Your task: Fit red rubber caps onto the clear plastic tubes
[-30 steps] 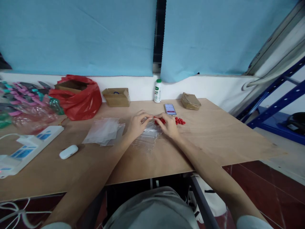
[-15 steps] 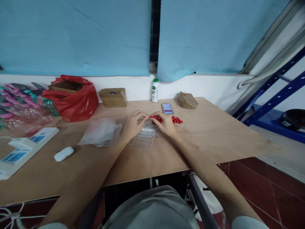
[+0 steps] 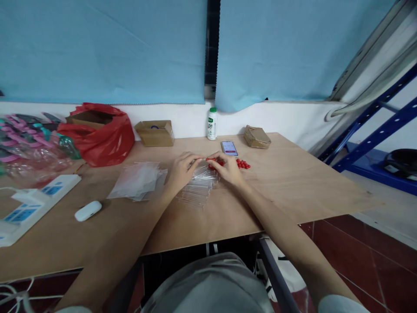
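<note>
Both my hands meet over a row of clear plastic tubes lying on the wooden table. My left hand pinches the end of one clear tube, fingers curled. My right hand is closed in a pinch at that same spot, fingertips touching a small red piece I cannot make out well. Just behind my right hand lies a little heap of red beads.
A stack of clear plastic bags lies left of the tubes. A phone, a white bottle, two brown boxes, a red bag, a white case and power strips stand around.
My hands have stayed together over the tubes, only shifting slightly. The head view drifted a little to the right since the earliest frame.
</note>
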`<action>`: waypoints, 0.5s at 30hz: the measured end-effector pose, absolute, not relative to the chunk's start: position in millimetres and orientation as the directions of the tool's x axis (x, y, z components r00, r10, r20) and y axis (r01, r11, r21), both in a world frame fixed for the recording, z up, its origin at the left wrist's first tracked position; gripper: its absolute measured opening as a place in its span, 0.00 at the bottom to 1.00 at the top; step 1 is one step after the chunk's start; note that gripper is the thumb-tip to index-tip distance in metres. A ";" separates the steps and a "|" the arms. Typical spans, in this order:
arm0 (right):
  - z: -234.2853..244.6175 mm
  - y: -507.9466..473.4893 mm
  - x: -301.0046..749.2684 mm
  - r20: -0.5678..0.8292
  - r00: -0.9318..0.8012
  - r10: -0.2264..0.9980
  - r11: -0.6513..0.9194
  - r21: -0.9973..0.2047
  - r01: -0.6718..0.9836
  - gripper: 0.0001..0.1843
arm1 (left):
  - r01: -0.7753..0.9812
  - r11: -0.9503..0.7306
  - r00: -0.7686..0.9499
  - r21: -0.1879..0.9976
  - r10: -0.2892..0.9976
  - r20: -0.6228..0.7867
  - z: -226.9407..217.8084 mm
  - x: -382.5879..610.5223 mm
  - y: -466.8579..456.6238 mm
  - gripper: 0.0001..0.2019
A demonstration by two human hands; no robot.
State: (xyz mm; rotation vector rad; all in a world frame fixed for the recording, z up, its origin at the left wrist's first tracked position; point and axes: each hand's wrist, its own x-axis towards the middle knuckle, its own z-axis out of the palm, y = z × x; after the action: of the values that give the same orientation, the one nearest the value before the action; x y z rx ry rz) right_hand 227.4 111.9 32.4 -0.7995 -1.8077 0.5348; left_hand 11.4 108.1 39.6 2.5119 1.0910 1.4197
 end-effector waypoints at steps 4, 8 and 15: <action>29.2 113.8 226.4 0.614 -0.234 0.754 0.656 -0.717 0.234 0.15 | 0.532 -0.755 0.348 0.383 0.608 0.714 37.6 8.1 112.4 0.10; 28.6 113.8 224.8 0.593 -0.234 0.770 0.637 -0.739 0.221 0.16 | 0.514 -0.749 0.336 0.417 0.623 0.706 37.4 6.3 115.3 0.11; 35.1 107.4 219.1 0.628 -0.248 0.738 0.675 -0.686 0.273 0.16 | 0.495 -0.770 0.364 0.402 0.604 0.709 43.3 -0.4 117.5 0.10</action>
State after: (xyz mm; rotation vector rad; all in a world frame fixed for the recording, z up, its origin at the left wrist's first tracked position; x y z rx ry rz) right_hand 219.1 107.4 35.1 -0.8024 -1.8194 0.5432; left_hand -0.4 117.5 43.3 2.4933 1.0097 1.3754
